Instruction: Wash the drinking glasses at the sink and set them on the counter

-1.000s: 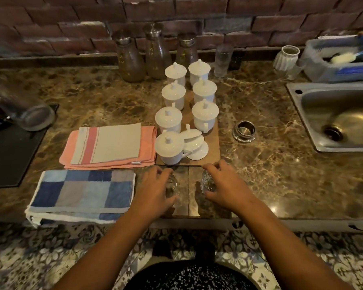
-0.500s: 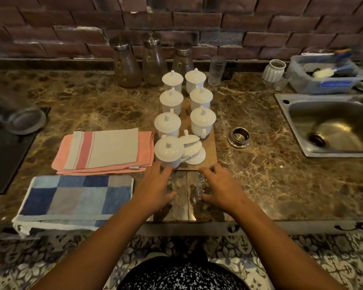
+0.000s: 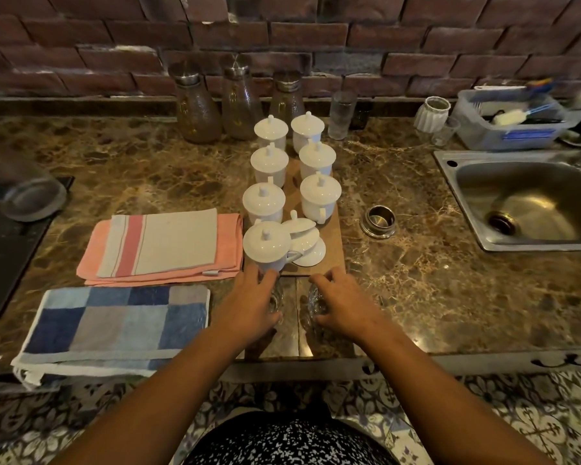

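Our left hand curled round one small clear glass at the front edge of the counter, and just beside it our right hand gripped a second glass. Both seemed to stand upright, though our fingers hid most of each. The sink lay well off to the right and somewhat farther back, so we judged the right hand the nearer one and the carry a rightward sweep past the metal strainer ring.

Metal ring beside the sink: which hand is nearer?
Right. The right hand, holding the right glass, is left of the metal ring and nearer the counter edge; the left hand, holding the left glass, is farther left.
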Available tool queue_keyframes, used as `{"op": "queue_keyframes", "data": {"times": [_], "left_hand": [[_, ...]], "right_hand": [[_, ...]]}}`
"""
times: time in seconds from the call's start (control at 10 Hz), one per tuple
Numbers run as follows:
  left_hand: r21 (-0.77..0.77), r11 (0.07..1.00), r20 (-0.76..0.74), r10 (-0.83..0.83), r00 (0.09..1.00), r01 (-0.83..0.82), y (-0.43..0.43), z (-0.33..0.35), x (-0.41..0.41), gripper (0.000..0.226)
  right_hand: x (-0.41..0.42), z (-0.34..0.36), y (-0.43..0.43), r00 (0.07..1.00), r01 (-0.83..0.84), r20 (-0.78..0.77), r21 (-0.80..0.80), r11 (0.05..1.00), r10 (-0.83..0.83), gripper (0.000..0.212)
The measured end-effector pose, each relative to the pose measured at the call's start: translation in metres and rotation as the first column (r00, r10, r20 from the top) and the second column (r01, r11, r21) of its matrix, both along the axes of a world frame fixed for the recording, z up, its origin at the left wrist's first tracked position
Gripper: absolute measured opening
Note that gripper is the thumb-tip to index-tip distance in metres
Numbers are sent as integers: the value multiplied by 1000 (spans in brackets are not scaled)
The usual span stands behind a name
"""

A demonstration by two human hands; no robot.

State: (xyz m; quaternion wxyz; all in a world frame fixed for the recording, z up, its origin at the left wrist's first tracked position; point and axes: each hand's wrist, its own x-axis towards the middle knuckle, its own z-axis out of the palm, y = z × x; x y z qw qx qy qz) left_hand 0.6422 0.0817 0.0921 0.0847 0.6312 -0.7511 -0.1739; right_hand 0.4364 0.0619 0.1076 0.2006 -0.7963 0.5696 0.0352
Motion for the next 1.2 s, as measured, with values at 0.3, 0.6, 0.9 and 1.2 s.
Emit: {"op": "queue_keyframes", "data": {"times": [0.3,0.6,0.9,1.2], "left_hand": [[18,1000,35,22,999,-22,-3,-9,-2,78],[40,999,81,30,996,-33,-7,-17,-6,78],[51,993,27,109,994,-110,-1,-14,-13,84],[32,944,-231,326,917,-328,52,-2,5,86]], "right_hand": [[1,-9,-2,1000,-28,-11,-11,1000,28,79],[7,-11,-5,998,-33,-51,-9,999,32,80],[1,-16,-2,999,-27,37,-19,999,28,85],[-33,-9,31,954,189,244,-50,981,-172,104]]}}
